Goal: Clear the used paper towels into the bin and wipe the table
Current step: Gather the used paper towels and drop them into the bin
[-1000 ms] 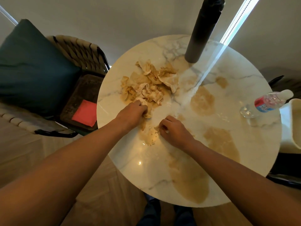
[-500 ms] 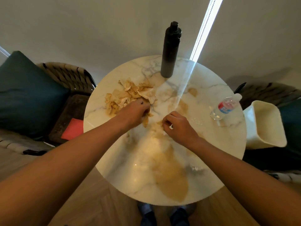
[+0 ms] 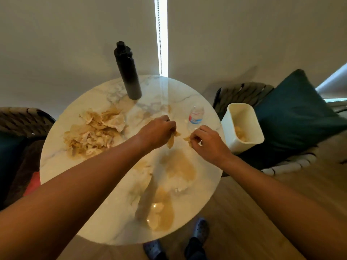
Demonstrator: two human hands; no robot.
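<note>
A heap of stained, crumpled paper towels (image 3: 94,133) lies on the left of the round marble table (image 3: 105,209). My left hand (image 3: 156,131) pinches a small soggy towel scrap (image 3: 171,140) that hangs above the table's right half. Close beside it, my right hand (image 3: 207,142) pinches another small scrap (image 3: 187,139). The cream bin (image 3: 242,126) stands just off the table's right edge, with some towel pieces inside. Brown spill patches (image 3: 179,166) cover the near part of the tabletop.
A tall black bottle (image 3: 127,71) stands at the table's far side. A small clear water bottle (image 3: 196,117) stands near the right edge, just beyond my hands. Woven chairs with dark green cushions (image 3: 298,111) flank the table. My shoes (image 3: 199,229) show below the near edge.
Both hands lifted small towel scraps from beside the heap and carried them right, toward the bin. My view swung right, bringing the bin and the right chair fully into sight.
</note>
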